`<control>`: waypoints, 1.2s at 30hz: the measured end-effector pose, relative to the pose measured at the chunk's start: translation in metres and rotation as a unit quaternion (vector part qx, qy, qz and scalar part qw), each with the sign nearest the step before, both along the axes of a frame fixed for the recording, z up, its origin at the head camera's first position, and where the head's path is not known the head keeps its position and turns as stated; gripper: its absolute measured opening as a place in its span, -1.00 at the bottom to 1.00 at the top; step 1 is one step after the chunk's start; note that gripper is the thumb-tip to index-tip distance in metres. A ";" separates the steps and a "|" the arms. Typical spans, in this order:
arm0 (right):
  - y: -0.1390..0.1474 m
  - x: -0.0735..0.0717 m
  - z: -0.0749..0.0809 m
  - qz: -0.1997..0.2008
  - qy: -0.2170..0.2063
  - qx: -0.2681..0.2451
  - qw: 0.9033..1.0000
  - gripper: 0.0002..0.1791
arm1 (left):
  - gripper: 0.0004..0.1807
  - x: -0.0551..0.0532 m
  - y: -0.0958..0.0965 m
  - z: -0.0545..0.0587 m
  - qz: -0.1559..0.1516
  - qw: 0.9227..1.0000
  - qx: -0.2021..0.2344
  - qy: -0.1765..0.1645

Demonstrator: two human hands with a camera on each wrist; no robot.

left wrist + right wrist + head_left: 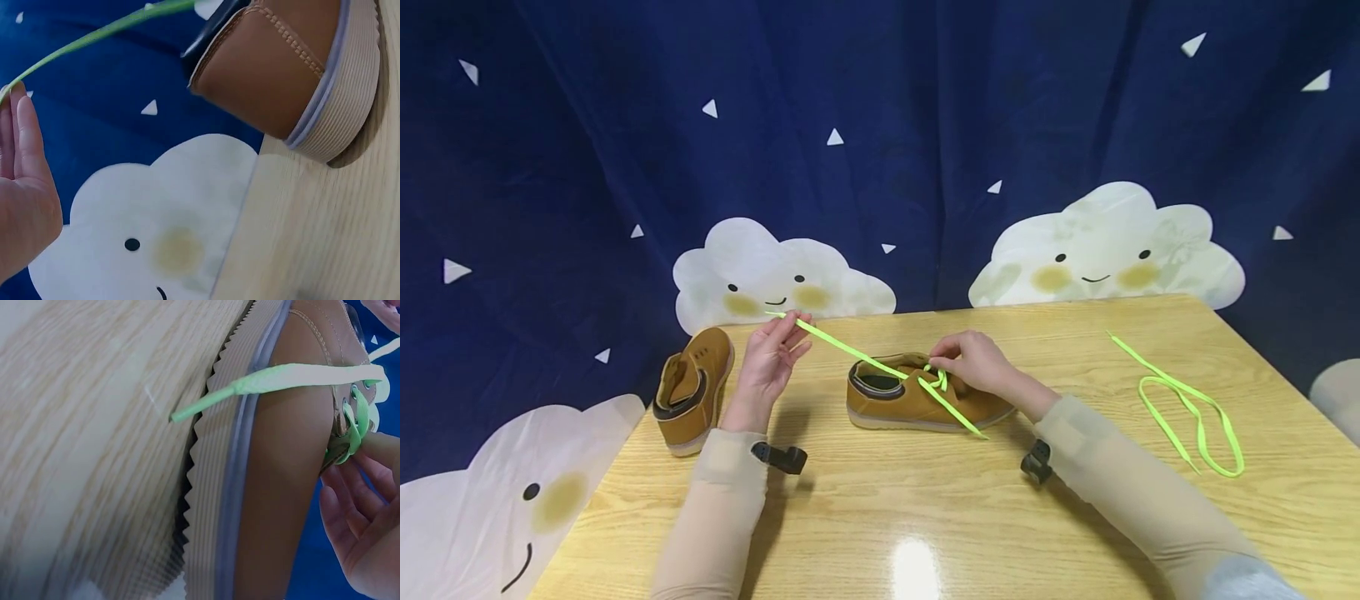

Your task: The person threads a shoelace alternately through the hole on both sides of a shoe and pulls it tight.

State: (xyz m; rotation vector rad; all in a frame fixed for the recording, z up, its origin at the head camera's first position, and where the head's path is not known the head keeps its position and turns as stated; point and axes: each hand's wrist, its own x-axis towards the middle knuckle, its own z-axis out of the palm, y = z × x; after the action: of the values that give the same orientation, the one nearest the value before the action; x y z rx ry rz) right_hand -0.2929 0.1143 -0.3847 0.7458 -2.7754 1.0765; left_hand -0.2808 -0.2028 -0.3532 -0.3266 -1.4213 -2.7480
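A brown low-cut shoe [872,410] lies on the table with its toe to the right, a neon-green shoelace [850,348] threaded through its eyelets. My left hand [767,362], raised to the left of the shoe, pinches one end of this lace, which runs taut down to the opening. The lace's other end hangs over the near side, its tip [187,412] out past the sole. My right hand [977,362] grips the shoe at the lower end of the lacing, thumb beside the crossed laces and fingers [350,494] at the far side.
A matching brown shoe [687,417] without visible laces stands at the table's left edge. A loose neon-green lace [1228,433] lies looped at the right. Behind the wooden table [850,517] hangs a dark blue curtain [880,100] with cloud prints.
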 end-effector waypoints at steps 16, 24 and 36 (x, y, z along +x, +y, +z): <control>-0.002 -0.001 -0.002 -0.017 -0.016 -0.003 1.000 -0.89 | -0.64 0.004 0.060 -0.006 -0.040 0.906 -0.405 0.113; 0.000 -0.004 -0.005 -0.014 -0.007 -0.002 1.000 -0.88 | -0.64 0.001 0.082 -0.013 -0.024 0.730 -0.653 0.202; -0.002 -0.004 -0.004 -0.018 -0.019 -0.005 1.000 -0.87 | -0.63 -0.011 0.098 -0.023 -0.072 0.636 -0.731 0.238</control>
State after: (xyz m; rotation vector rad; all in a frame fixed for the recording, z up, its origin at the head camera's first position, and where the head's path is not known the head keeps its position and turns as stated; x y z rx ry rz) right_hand -0.2971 0.1125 -0.3891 0.6794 -2.8004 1.1095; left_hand -0.2916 -0.1053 -0.3758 -1.0234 -2.9448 -0.6489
